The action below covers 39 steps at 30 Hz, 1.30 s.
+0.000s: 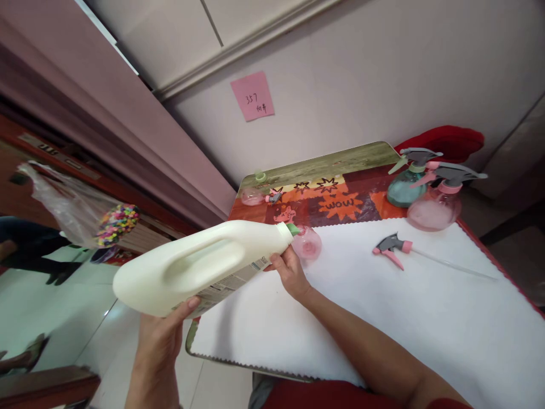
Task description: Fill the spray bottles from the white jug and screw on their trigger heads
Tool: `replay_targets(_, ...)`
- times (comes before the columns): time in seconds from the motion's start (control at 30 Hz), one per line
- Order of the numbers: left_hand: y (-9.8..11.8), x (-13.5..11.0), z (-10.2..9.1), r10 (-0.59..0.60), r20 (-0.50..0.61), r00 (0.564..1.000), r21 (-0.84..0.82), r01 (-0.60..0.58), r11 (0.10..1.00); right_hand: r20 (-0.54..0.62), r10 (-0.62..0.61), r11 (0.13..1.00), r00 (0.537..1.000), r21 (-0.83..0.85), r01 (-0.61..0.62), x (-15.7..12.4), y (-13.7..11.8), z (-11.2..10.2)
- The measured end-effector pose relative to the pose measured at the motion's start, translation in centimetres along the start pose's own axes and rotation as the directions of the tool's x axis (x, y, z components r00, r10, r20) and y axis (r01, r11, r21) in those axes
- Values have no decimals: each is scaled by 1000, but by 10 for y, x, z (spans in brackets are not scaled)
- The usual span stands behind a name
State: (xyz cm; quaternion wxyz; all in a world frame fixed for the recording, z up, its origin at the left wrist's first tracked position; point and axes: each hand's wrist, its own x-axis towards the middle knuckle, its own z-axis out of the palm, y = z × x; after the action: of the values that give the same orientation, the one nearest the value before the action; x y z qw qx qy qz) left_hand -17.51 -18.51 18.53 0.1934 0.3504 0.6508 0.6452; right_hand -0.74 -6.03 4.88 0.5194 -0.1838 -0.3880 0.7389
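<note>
A large cream-white detergent bottle (pixel 149 284) with a built-in handle is tilted, its green spout (pixel 293 228) pointing right. My left hand (pixel 170 324) supports its lower end from beneath, thumb on the label. At the neck, my right hand (pixel 292 272) grips the bottle, its fingers partly hidden behind it. The spout meets the mouth area of a small pink spray bottle (pixel 309 243) on the white cloth; whether liquid is flowing I cannot tell. To the right lies a loose grey-and-pink spray head (pixel 390 245) with its clear tube.
Teal (pixel 406 187) and pink (pixel 434 209) spray bottles with heads stand at the table's right back. Near the far left edge are a pink container (pixel 252 196), a small spray head (pixel 273 197) and a green cap (pixel 260 176). Another person's legs (pixel 34 250) show at left.
</note>
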Motion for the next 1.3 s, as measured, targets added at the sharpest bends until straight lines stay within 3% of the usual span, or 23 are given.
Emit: replay_targets(1.3, 4, -4, -2, 20, 8, 1000, 26, -20, 999, 14, 6, 1000, 1000, 8, -6, -1, -4, 2)
